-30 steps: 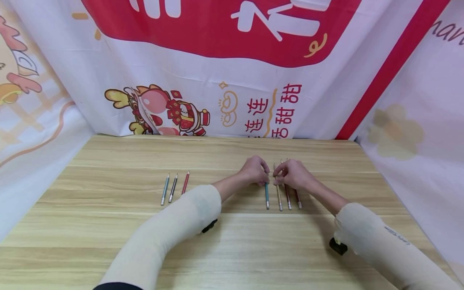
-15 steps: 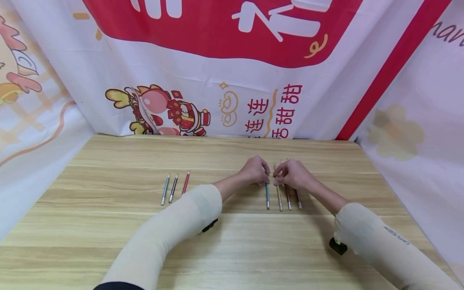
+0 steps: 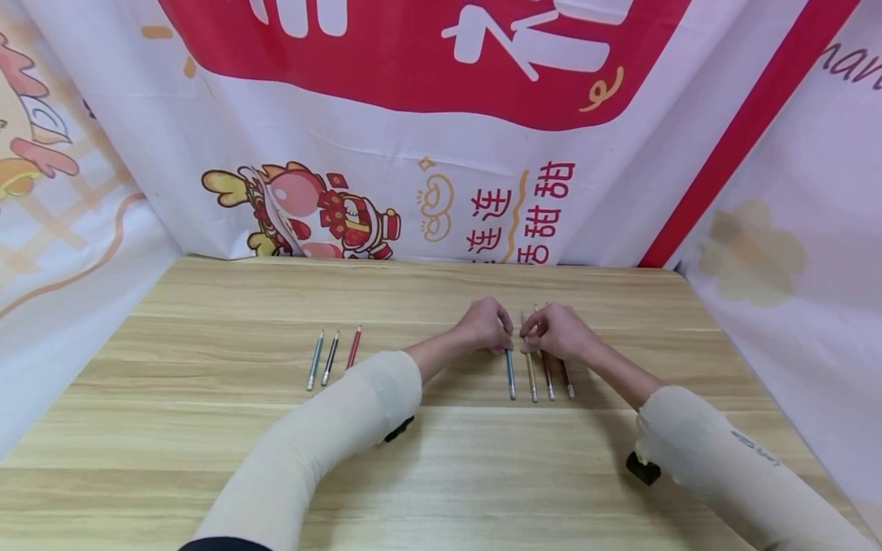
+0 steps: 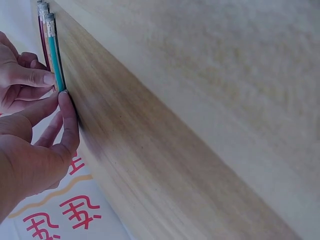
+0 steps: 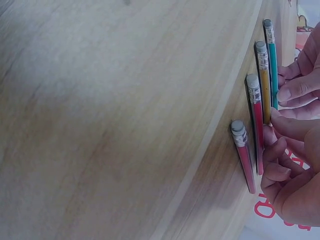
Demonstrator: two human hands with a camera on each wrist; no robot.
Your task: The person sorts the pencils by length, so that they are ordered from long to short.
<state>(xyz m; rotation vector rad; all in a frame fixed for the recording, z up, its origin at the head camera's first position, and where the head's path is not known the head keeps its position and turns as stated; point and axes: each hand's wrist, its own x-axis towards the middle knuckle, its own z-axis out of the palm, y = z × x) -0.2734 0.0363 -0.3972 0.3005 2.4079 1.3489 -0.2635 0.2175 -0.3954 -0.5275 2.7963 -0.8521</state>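
Note:
My left hand (image 3: 485,325) pinches a teal pencil (image 4: 55,55) by its tip end between thumb and fingertips, its eraser end pointing toward me. Just right of it, my right hand (image 3: 556,330) pinches a yellow pencil (image 5: 265,85) the same way. The two pencils lie roughly parallel with a narrow gap. Beyond the yellow one, a red pencil (image 5: 257,120) and a darker red pencil (image 5: 243,160) lie alongside, partly covered by my right hand in the head view. All their erasers face the near side.
On the left of the wooden table (image 3: 441,474) lie a light blue pencil (image 3: 315,360), a black pencil (image 3: 331,357) and a red pencil (image 3: 354,346), tips pointing away. My left sleeve (image 3: 338,413) passes close by the red one. A printed cloth (image 3: 400,138) hangs behind the table.
The teal pencil's eraser end has shifted slightly right, toward the yellow pencil. Both hands stay in nearly the same place.

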